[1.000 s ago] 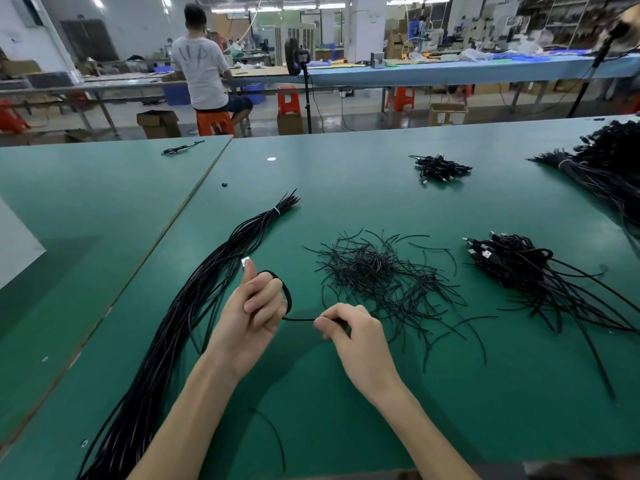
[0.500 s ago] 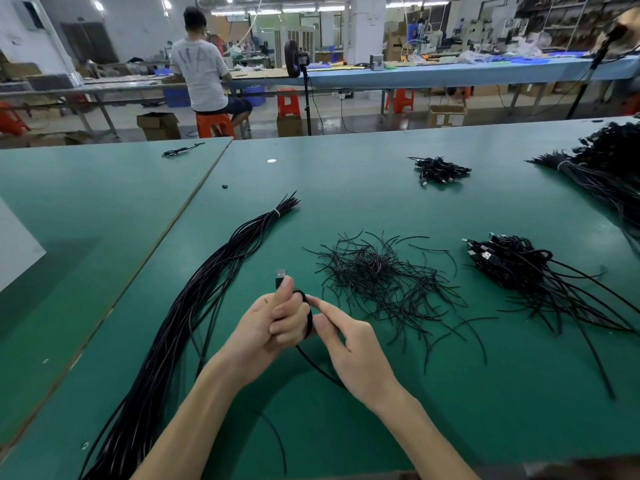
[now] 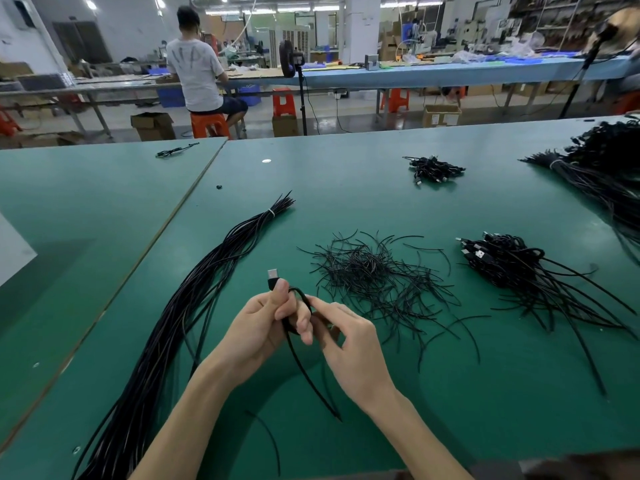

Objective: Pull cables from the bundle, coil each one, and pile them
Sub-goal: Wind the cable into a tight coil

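Observation:
A long bundle of black cables (image 3: 180, 327) lies on the green table (image 3: 450, 393), tied with a white band at its far end. My left hand (image 3: 263, 323) holds one black USB cable (image 3: 298, 362) wound in a small coil round its fingers, the plug sticking up above the thumb. My right hand (image 3: 349, 337) pinches the coil's loop from the right. The cable's loose tail hangs down between my wrists. A pile of coiled cables (image 3: 502, 265) lies to the right.
A heap of short black ties (image 3: 374, 275) lies in the middle of the table. A smaller cable pile (image 3: 433, 168) sits farther back, more cables (image 3: 609, 164) at the far right. A single loose tie (image 3: 270, 441) lies near the front edge. A seated person (image 3: 197, 71) works at another bench.
My right hand came in from the right to the left hand and wound the cable onto its fingers. The coil grew, the tail got shorter, and both hands drew slightly right.

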Motion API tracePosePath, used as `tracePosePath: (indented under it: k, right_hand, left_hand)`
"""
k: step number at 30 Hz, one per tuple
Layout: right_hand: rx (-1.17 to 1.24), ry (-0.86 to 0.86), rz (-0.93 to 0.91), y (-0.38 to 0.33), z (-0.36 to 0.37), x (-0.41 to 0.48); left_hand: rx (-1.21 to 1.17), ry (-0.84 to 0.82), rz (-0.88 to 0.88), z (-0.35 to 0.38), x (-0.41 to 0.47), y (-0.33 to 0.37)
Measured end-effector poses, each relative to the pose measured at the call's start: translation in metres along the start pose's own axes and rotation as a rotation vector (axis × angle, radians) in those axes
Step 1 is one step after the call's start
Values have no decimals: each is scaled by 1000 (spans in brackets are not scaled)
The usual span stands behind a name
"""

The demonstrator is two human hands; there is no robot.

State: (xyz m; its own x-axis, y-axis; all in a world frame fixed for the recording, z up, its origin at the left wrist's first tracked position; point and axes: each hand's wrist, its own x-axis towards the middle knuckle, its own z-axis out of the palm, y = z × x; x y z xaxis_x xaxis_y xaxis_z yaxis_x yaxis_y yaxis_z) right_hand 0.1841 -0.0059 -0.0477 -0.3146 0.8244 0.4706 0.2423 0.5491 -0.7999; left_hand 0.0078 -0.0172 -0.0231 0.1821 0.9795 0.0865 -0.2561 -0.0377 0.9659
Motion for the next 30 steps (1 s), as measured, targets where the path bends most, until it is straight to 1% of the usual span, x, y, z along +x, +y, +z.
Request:
tracePosePath:
  k: [5, 7, 9, 12, 15, 17, 19, 21, 24, 26, 30]
  right_hand:
    - [16, 27, 2, 1, 1, 1]
    - [17, 40, 1, 1, 1, 2]
    - [24, 40, 12, 1, 1, 2]
    - [9, 21, 19, 0, 2, 1]
    - [-57, -20, 31, -2, 3, 1]
    - [-108, -54, 54, -3, 3, 0]
    - [-142, -116, 80, -6, 3, -1]
    - [-199, -214, 91, -10, 3, -1]
    - [-371, -322, 62, -13, 5, -3]
    - [-427, -318, 48, -12, 7, -3]
    - [-466, -256, -1, -9, 9, -3]
  left_hand:
    - [133, 57, 69, -1, 1, -5]
    - [264, 107, 72, -2, 2, -5]
    - [369, 169, 36, -5, 2, -5]
    - [351, 161, -8, -8, 1, -6]
    - [301, 145, -31, -9, 0, -6]
    - [328, 156, -33, -7, 1, -7]
    - [411, 201, -8, -6, 1, -9]
    - [467, 230, 28, -5, 1, -10]
    - [491, 220, 48, -2, 1, -12]
    - [496, 207, 44, -1, 1, -11]
    - [473, 201, 26, -2, 0, -10]
